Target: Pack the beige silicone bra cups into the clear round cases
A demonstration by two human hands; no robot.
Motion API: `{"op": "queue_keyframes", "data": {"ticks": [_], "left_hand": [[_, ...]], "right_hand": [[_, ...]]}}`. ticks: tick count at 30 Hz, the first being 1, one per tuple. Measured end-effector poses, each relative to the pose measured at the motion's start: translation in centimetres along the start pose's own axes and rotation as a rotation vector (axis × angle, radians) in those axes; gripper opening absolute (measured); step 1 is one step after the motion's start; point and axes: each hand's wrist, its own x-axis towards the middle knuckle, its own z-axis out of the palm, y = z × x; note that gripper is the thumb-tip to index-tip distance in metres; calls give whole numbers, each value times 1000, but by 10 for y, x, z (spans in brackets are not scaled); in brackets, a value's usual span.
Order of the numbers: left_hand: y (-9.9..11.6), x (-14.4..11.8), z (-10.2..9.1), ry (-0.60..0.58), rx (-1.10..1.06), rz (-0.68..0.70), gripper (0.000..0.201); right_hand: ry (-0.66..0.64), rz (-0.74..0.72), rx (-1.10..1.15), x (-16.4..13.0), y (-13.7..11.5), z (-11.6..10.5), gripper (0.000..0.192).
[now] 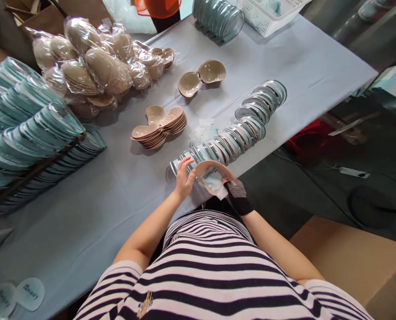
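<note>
My right hand [237, 194], in a dark dotted fingerless glove, grips a beige bra cup [214, 165] by its lower right side. Whitish clear film [214, 183] lies against the cup's inner side. My left hand [185, 180] is at the cup's left edge, fingers stretched out, over the near end of a row of round clear cases [229, 144]. Whether its fingertips touch the cases or the cup, I cannot tell. Beyond the row are small clear packets [204, 132] and a stack of beige bra cups [159, 126]. Farther back lies an opened-out pair of cups [202, 78].
Plastic-wrapped cups [94, 62] are heaped at the back left. Racks of clear cases [27, 142] stand on the left, another case rack [218, 20] at the back beside a white basket [268, 18]. A person in orange [159, 8] stands beyond. A cardboard box [348, 262] is at right.
</note>
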Motion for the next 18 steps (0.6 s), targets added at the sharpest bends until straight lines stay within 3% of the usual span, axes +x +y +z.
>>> {"op": "queue_keyframes", "data": {"ticks": [2, 4, 7, 10, 13, 18], "left_hand": [[-8, 35, 0, -218, 229, 211, 28], [-16, 67, 5, -444, 439, 328, 24], [-26, 92, 16, -641, 597, 422, 30], [-29, 91, 25, -671, 642, 446, 33], [-29, 81, 32, -659, 662, 376, 26], [-29, 72, 41, -584, 653, 318, 35]], "right_hand": [[222, -71, -127, 12, 3, -9, 39], [442, -217, -279, 20, 1, -14, 44], [605, -434, -542, 22, -2, -7, 47], [585, -502, -739, 15, 6, 7, 49], [519, -539, -874, 1, 27, 16, 52], [448, -471, -903, -20, 52, 20, 53]]}}
